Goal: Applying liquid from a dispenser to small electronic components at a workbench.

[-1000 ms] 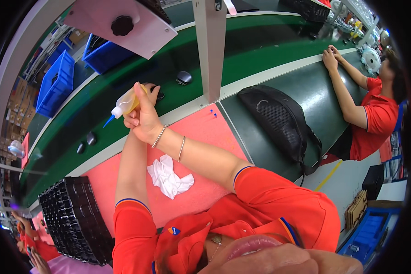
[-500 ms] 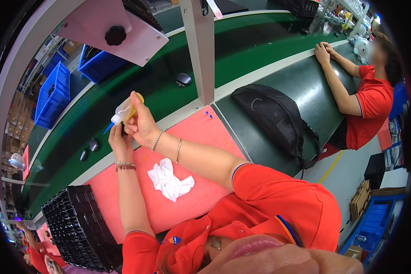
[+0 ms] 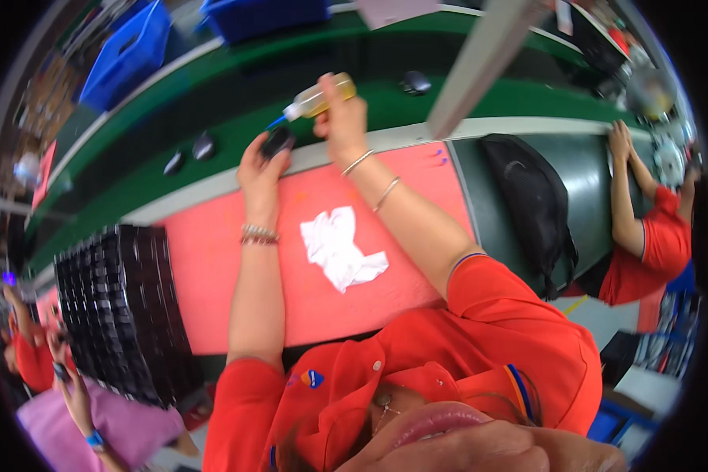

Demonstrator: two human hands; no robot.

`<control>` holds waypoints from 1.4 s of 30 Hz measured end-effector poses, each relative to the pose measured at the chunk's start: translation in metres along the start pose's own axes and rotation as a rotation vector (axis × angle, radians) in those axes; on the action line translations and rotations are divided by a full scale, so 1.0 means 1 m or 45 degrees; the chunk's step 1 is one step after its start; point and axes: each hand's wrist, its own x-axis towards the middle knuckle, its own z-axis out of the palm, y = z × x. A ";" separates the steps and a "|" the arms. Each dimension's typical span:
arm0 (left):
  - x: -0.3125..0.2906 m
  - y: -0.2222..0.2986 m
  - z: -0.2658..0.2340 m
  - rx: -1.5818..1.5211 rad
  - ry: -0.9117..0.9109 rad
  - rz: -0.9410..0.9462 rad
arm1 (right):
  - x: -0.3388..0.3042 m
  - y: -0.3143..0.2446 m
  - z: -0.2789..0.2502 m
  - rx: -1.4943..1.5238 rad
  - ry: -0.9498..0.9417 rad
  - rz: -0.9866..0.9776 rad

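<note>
The squeeze bottle [image 3: 322,96] is of translucent plastic, and a yellow liquid [image 3: 342,85] is inside it. It lies tilted in the right hand [image 3: 343,124], whose fingers are closed around its body. Its narrow blue nozzle [image 3: 275,123] points down and to the left, close to a dark piece [image 3: 275,145]; whether they touch, I cannot tell. The left hand [image 3: 261,169] is pinching this rounded, smooth piece between thumb and fingers, above the near edge of the green strip [image 3: 244,130].

Two blue bins [image 3: 127,59] with straight walls stand at the far side; their contents are not clear. Black trays [image 3: 94,311] with many pockets are stacked left of the pink mat [image 3: 212,299], which covers the worktop. On the mat lies a white cloth [image 3: 342,250], soft and crumpled. A black bag [image 3: 527,200] of curved shape rests to the right, on the dark green surface.
</note>
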 end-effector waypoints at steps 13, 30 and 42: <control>-0.003 0.006 -0.004 -0.133 0.046 0.003 | -0.003 0.026 -0.004 -0.451 -0.116 -0.544; -0.003 0.003 -0.005 -0.092 0.020 0.035 | -0.005 0.039 -0.001 -0.630 -0.173 -0.660; -0.004 0.004 -0.005 -0.085 0.033 0.018 | -0.007 0.037 -0.001 -0.653 -0.187 -0.642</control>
